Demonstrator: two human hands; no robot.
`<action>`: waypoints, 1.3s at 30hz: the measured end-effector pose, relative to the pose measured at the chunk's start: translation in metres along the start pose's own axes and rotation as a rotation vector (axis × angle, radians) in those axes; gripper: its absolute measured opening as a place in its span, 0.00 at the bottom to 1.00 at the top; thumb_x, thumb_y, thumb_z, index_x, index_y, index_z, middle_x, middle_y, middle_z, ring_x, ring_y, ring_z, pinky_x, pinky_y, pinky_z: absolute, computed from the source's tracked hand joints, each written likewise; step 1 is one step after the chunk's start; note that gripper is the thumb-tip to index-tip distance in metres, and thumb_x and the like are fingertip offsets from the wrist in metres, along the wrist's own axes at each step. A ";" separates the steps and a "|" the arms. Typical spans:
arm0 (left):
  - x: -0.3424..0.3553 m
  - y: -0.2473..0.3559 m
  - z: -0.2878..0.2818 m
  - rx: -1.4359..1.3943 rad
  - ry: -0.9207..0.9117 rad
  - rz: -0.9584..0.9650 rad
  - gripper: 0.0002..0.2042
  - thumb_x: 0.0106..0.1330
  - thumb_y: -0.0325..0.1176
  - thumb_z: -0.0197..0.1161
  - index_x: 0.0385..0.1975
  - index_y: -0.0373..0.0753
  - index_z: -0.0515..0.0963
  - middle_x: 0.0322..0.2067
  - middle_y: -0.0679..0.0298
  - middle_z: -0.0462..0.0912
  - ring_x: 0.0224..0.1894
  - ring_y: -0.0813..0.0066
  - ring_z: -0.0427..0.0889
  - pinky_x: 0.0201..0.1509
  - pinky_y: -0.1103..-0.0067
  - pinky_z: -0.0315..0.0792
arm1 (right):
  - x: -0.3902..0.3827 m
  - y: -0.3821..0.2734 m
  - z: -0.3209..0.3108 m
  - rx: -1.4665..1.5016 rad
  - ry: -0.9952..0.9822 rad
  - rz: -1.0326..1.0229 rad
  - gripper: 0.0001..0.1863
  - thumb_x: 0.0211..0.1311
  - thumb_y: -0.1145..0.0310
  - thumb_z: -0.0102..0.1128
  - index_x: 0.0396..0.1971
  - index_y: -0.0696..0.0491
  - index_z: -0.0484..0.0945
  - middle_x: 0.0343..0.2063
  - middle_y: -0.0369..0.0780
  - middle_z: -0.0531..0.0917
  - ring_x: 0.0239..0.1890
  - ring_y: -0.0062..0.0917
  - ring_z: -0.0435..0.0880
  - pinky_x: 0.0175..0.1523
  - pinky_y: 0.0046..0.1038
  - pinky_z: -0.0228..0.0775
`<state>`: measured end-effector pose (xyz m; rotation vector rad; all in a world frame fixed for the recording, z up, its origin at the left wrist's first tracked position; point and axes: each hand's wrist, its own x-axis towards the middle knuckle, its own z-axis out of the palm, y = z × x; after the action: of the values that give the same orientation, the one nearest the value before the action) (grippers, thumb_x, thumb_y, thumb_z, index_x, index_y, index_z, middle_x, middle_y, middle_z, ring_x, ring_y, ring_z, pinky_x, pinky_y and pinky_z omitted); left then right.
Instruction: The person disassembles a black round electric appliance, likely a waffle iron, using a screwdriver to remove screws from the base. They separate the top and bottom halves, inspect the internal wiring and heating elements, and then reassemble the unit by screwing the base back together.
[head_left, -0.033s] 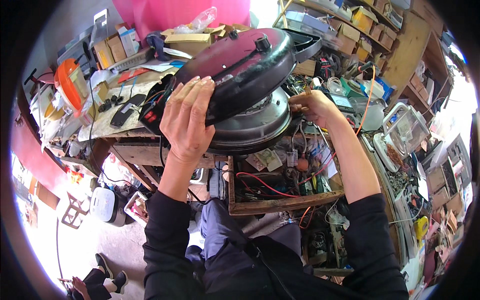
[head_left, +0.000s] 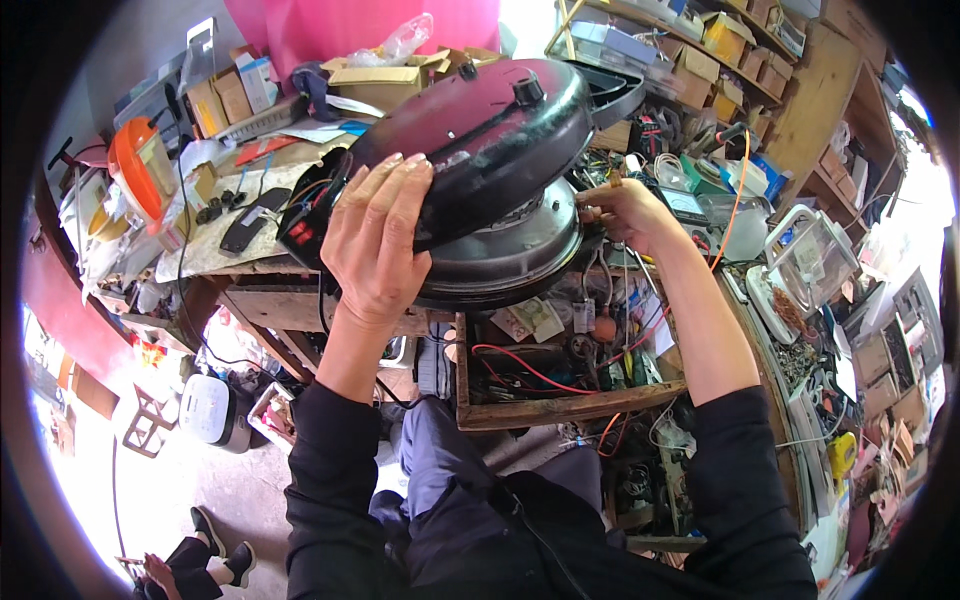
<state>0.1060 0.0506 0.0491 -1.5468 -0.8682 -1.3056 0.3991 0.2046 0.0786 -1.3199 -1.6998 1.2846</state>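
Observation:
A round, two-part electric baking pan, its dark, glossy upper shell tilted up, stands over the workbench. My left hand grips the shell's near-left edge, fingers spread over the outside and thumb low at the rim. Below it lies the silvery-grey round lower part, with a gap between the two on the right. At that part's right rim is my right hand, fingers bent and pinched together; what they hold, if anything, is hidden. Wires and a red connector show at the pan's left side.
Under the pan, an open wooden drawer holds cables and tools. A black remote-like piece lies on the bench at left. An orange cable hangs at right near a clear-lidded box. Another person's shoes show at lower left.
The upper shell and my left hand have shifted very slightly to the right. My right hand keeps almost the same place at the rim.

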 end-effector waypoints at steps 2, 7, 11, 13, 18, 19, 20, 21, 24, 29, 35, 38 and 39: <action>-0.001 0.003 -0.002 -0.026 -0.018 0.007 0.31 0.36 0.16 0.53 0.50 0.31 0.76 0.47 0.55 0.83 0.51 0.54 0.82 0.60 0.62 0.75 | 0.000 -0.004 0.012 0.005 -0.029 -0.066 0.11 0.59 0.66 0.67 0.35 0.57 0.81 0.21 0.36 0.82 0.13 0.12 0.66 0.16 0.18 0.46; -0.005 0.002 -0.004 -0.037 -0.066 0.049 0.29 0.40 0.18 0.54 0.50 0.32 0.77 0.47 0.55 0.83 0.51 0.55 0.82 0.59 0.62 0.74 | 0.011 -0.014 0.017 -0.137 -0.047 -0.036 0.11 0.55 0.65 0.71 0.25 0.56 0.80 0.18 0.35 0.80 0.13 0.15 0.67 0.17 0.22 0.49; -0.001 0.007 0.003 -0.065 -0.098 0.108 0.26 0.43 0.20 0.55 0.49 0.32 0.77 0.47 0.54 0.83 0.52 0.55 0.82 0.59 0.62 0.74 | 0.069 0.026 -0.008 -0.057 0.026 -0.092 0.06 0.56 0.67 0.68 0.28 0.53 0.81 0.18 0.35 0.80 0.13 0.19 0.66 0.18 0.26 0.51; 0.001 0.008 0.004 -0.078 -0.106 0.119 0.24 0.46 0.22 0.56 0.48 0.32 0.78 0.46 0.56 0.83 0.50 0.57 0.83 0.58 0.61 0.75 | 0.064 0.029 -0.010 -0.057 0.048 -0.068 0.07 0.57 0.68 0.66 0.34 0.52 0.81 0.22 0.36 0.82 0.15 0.20 0.69 0.19 0.26 0.55; -0.002 0.006 0.001 -0.108 -0.119 0.098 0.18 0.53 0.22 0.58 0.46 0.36 0.81 0.44 0.59 0.84 0.49 0.62 0.84 0.56 0.64 0.76 | 0.016 0.004 0.007 0.065 -0.064 -0.038 0.12 0.59 0.64 0.64 0.43 0.50 0.81 0.36 0.35 0.84 0.34 0.25 0.81 0.37 0.30 0.74; -0.005 0.005 0.001 -0.107 -0.126 0.098 0.17 0.55 0.23 0.59 0.45 0.36 0.81 0.44 0.59 0.84 0.48 0.62 0.83 0.56 0.65 0.76 | 0.002 -0.005 0.017 0.031 -0.067 -0.094 0.11 0.60 0.65 0.62 0.41 0.49 0.81 0.35 0.35 0.84 0.35 0.25 0.80 0.39 0.32 0.73; -0.004 0.006 0.002 -0.122 -0.144 0.090 0.16 0.56 0.24 0.59 0.45 0.37 0.80 0.45 0.59 0.83 0.49 0.62 0.83 0.57 0.65 0.75 | 0.008 0.003 0.011 0.069 -0.056 -0.115 0.09 0.60 0.67 0.59 0.40 0.49 0.82 0.36 0.36 0.84 0.35 0.25 0.80 0.38 0.29 0.72; -0.002 0.009 0.005 -0.139 -0.158 0.080 0.15 0.56 0.25 0.60 0.45 0.37 0.80 0.45 0.59 0.83 0.49 0.62 0.82 0.57 0.65 0.75 | 0.017 0.011 -0.014 -0.041 -0.091 -0.028 0.08 0.61 0.69 0.56 0.38 0.48 0.81 0.32 0.34 0.83 0.29 0.21 0.79 0.31 0.25 0.69; -0.007 0.013 -0.003 -0.176 -0.191 0.000 0.22 0.47 0.22 0.60 0.47 0.36 0.79 0.46 0.58 0.83 0.51 0.60 0.81 0.61 0.62 0.72 | -0.002 0.003 0.002 0.093 -0.047 -0.050 0.07 0.58 0.78 0.54 0.35 0.51 0.77 0.22 0.29 0.75 0.13 0.14 0.65 0.16 0.20 0.53; -0.009 0.032 -0.003 -0.064 -0.272 -0.133 0.18 0.59 0.28 0.60 0.51 0.40 0.77 0.49 0.61 0.80 0.56 0.65 0.77 0.68 0.57 0.61 | -0.005 0.020 -0.049 0.488 -0.421 -0.131 0.07 0.66 0.71 0.56 0.42 0.52 0.72 0.29 0.34 0.80 0.13 0.08 0.60 0.12 0.11 0.46; -0.003 0.039 -0.032 -0.109 -0.402 -0.226 0.21 0.57 0.31 0.65 0.53 0.43 0.77 0.58 0.56 0.74 0.60 0.57 0.73 0.72 0.55 0.55 | -0.007 0.007 -0.037 0.702 -0.410 -0.027 0.15 0.72 0.56 0.53 0.41 0.54 0.78 0.32 0.40 0.85 0.10 0.08 0.57 0.10 0.11 0.45; -0.022 0.018 -0.071 -0.165 -0.175 -0.589 0.22 0.58 0.32 0.67 0.53 0.36 0.75 0.51 0.53 0.78 0.56 0.58 0.77 0.66 0.66 0.64 | -0.010 0.005 -0.026 0.676 -0.246 -0.011 0.15 0.71 0.55 0.55 0.32 0.51 0.79 0.26 0.36 0.84 0.08 0.08 0.57 0.09 0.12 0.44; -0.045 0.005 -0.077 -0.157 -0.008 -0.878 0.22 0.58 0.33 0.69 0.52 0.34 0.75 0.47 0.52 0.80 0.54 0.58 0.78 0.63 0.69 0.67 | -0.009 0.002 -0.028 0.656 -0.245 -0.012 0.15 0.71 0.55 0.55 0.31 0.50 0.79 0.25 0.34 0.83 0.08 0.09 0.57 0.09 0.12 0.45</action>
<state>0.0755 -0.0221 0.0062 -1.3102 -1.5780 -2.0090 0.4276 0.2046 0.0866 -0.7852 -1.2497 1.8456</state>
